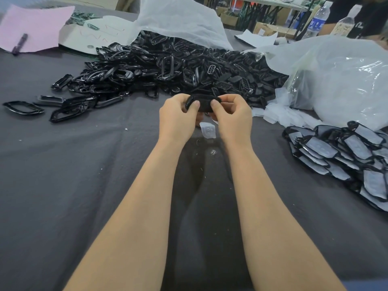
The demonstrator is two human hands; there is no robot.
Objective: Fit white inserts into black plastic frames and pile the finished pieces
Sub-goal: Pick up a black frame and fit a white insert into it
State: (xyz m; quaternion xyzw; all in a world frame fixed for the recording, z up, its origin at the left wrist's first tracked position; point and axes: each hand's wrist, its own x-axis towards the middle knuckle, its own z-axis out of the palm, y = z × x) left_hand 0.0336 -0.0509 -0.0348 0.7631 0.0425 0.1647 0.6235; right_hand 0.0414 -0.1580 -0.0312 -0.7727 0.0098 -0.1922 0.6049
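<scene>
**Q:** What materials lie on the left of the bench?

**A:** A dark grey cloth (84,164), matte and lightly creased, covers the table. At far left lies a flat pink sheet (42,22) with a dark marker (20,44) on it. Nearer, a few loose frames (23,107) lie apart on the cloth. They are glossy black plastic, shaped as elongated rounded rings with open centres. To their right, a large heap of frames (168,66) of the same gloss spills from a thin, translucent white bag (180,19).

**Q:** How do the hands stand, and where is the work piece?

**A:** The left hand (178,116) and the right hand (232,118) meet at centre, just on the near side of the heap. Both are closed round one black frame (202,102), each gripping an end. The thumbs press on its upper face and the fingers curl beneath. Whether an insert sits in it cannot be told. One white insert (207,131), a small translucent rounded rectangle, lies on the cloth between the wrists.

**Q:** And on the right?

**A:** A crinkled clear bag (336,80) lies at far right. Nearer, the pile of finished pieces (346,152) rests on the cloth. The pieces overlap, each a black rim around a pale, matte centre.
</scene>
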